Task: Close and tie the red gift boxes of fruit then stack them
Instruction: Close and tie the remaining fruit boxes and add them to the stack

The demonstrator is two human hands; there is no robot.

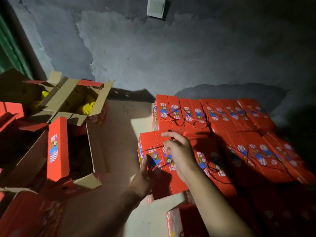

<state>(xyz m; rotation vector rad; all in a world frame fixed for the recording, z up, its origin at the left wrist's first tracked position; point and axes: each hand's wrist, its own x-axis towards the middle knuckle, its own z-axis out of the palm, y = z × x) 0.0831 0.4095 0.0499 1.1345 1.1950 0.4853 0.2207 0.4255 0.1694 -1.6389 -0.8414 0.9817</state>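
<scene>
A closed red gift box (152, 144) with a cartoon print sits at the near left corner of a stack of closed, tied red boxes (242, 120). My right hand (179, 151) is over its top, its fingers pinching the red-and-white cord (150, 147) that runs across the lid. Against the box's near left side lies my left hand (142, 178), thumb up along the printed face and fingers relaxed. At the left stand open red boxes: one (77, 100) shows yellow-netted fruit (86, 107), another (58, 147) has its red flap upright and a dark inside.
The tied boxes fill the right side in rows up to a rough grey wall (153, 57). Flat cardboard (118, 130) covers the floor between the two groups. More red boxes (177, 221) lie near my arms at the bottom. The light is dim.
</scene>
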